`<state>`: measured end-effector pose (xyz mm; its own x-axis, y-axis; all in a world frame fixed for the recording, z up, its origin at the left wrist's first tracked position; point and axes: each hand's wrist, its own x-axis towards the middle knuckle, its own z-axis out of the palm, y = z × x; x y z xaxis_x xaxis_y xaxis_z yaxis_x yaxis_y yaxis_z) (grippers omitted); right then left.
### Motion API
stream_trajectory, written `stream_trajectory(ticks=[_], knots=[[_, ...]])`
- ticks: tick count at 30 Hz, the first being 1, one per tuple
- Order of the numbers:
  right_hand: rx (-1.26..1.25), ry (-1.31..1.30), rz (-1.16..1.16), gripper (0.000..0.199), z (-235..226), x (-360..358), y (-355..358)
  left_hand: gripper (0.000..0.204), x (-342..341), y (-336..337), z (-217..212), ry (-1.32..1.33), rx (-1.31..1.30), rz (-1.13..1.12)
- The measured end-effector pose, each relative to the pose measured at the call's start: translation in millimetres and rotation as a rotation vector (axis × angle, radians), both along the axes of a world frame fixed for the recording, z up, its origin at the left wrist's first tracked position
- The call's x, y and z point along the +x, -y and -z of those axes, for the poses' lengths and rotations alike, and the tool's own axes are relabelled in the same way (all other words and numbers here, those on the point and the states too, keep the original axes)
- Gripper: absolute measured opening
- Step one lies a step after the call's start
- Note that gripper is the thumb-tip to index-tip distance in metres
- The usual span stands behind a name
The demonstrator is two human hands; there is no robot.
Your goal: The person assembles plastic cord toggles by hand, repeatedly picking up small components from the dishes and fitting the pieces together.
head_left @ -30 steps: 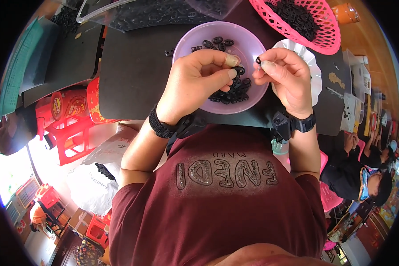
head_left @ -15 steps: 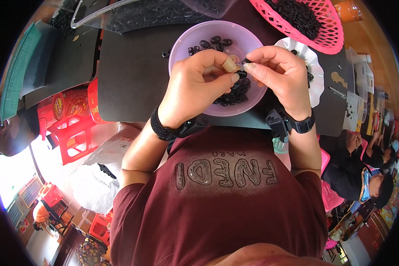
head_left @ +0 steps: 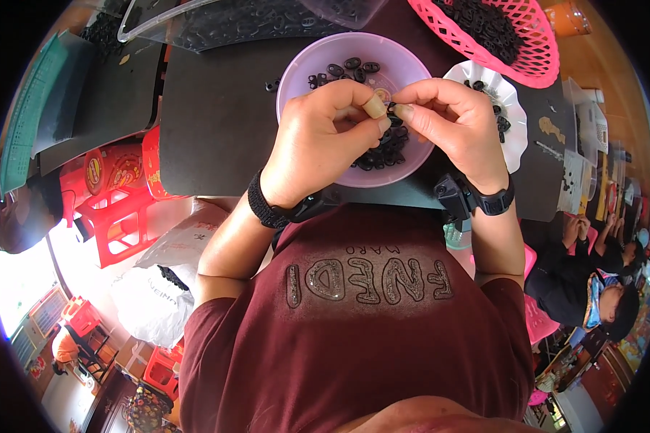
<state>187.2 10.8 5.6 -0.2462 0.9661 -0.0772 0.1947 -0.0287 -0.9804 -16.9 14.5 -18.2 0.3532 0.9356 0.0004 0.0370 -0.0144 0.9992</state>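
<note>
Over a pale purple plastic bowl (head_left: 290, 86), my left hand (head_left: 318, 137) and my right hand (head_left: 451, 126) meet fingertip to fingertip. Between thumb and index finger, my left hand pinches a small black plastic piece (head_left: 394, 121). My right hand pinches a tiny black part against it; the fingertips hide most of both. Black oval pieces with holes (head_left: 352, 63) lie in the bowl's far side, and a pile of small black parts (head_left: 380, 157) sits below my fingers. A white scalloped plate (head_left: 514, 137), right of my right hand, bears several small black parts.
At the far right is a pink lattice basket (head_left: 538, 50) full of black parts. A clear bin (head_left: 260, 32) of black pieces stands behind the bowl on the dark table (head_left: 209, 123). Red stools (head_left: 119, 216) are at left; other people (head_left: 578, 278) sit at right.
My right fingertips have moved slightly left and down, bringing the tiny part against the piece in my left hand. My left hand has barely moved.
</note>
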Motion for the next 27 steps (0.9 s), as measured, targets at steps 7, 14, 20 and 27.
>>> stream_trajectory(ticks=[7, 14, 20, 27], knots=[[-0.002, 0.018, 0.01, 0.014, -0.6, -0.9, 0.1, 0.013, 0.7, 0.3, 0.9, 0.024, -0.013, -0.006], [0.128, 0.071, -0.002, 0.022, 4.2, -4.8, 3.4, 0.013, 0.0, -0.4, 2.5, 0.057, -0.052, -0.019], [0.384, 0.305, -0.038, 0.037, 1.7, -9.2, 6.9, 0.013, -2.8, -5.4, 1.0, 0.21, -0.147, 0.021], [0.584, 0.438, -0.044, 0.037, 4.8, -8.4, 9.0, 0.016, -2.5, -6.9, -1.0, 0.227, -0.152, 0.056]])
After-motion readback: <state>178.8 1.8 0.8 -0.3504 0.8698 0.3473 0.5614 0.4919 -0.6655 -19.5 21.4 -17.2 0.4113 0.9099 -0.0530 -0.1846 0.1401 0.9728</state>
